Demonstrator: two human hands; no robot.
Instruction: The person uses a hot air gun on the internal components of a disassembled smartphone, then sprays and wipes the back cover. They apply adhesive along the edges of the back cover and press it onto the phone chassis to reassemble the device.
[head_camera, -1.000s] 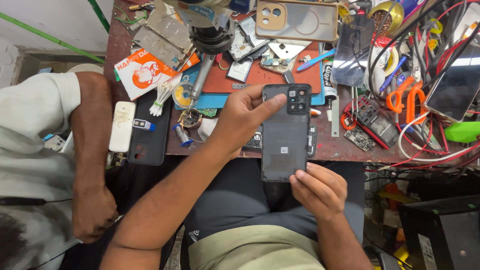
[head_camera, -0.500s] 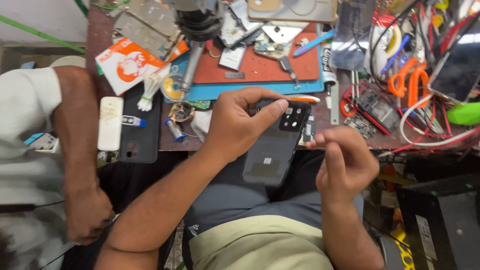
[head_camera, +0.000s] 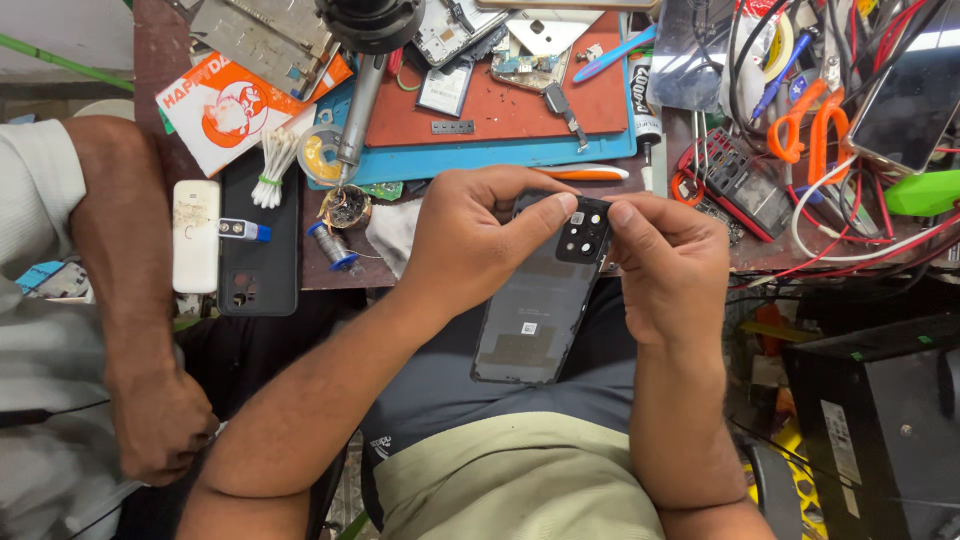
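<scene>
An orange-and-white printed packet (head_camera: 232, 108) lay at the bench's upper left, beside cotton swabs (head_camera: 272, 160). The dark phone back cover (head_camera: 540, 300), bearing a small white label, was gripped at its camera end between left hand (head_camera: 475, 240) and right hand (head_camera: 668, 260), above the lap.

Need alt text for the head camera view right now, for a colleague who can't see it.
Both hands hold a dark phone back cover over the lap, left hand and right hand pinching its camera end. Beyond lies a cluttered repair bench with a red mat and orange scissors; another person's arm hangs at left.
</scene>
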